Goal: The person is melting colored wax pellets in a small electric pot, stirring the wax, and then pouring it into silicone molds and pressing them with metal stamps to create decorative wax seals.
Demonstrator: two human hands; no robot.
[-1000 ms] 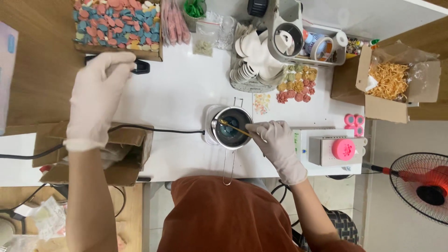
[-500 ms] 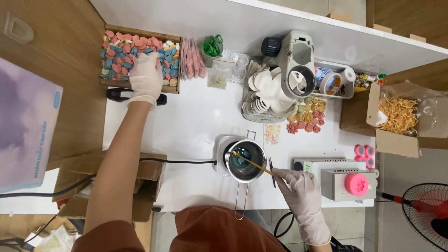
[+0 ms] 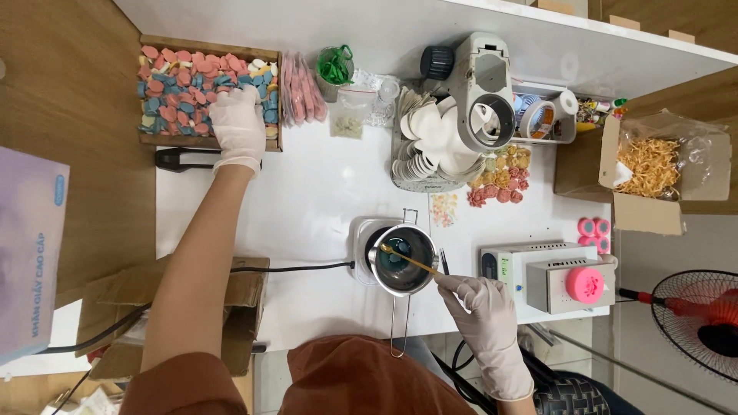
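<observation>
My left hand (image 3: 239, 123), in a white glove, reaches into a wooden box (image 3: 206, 141) at the back left, filled with several small pink, blue and yellow pieces (image 3: 177, 81); its fingers curl down among them. My right hand (image 3: 484, 307), also gloved, holds a thin wooden stick (image 3: 409, 260) whose tip rests in a small metal pot (image 3: 402, 261) of dark teal liquid. The pot stands on a small white electric heater (image 3: 365, 242) near the table's front edge, its long handle pointing toward me.
A white stand of moulds (image 3: 430, 154), a grey machine (image 3: 484, 92), loose pink and yellow pieces (image 3: 500, 180), a white device with a pink disc (image 3: 573, 280), cardboard boxes (image 3: 653, 173), a red fan (image 3: 699, 323), and a black power cord (image 3: 292, 269).
My left hand has moved from the black object beside the box up into the wooden box of coloured pieces. The right hand keeps the stick in the pot.
</observation>
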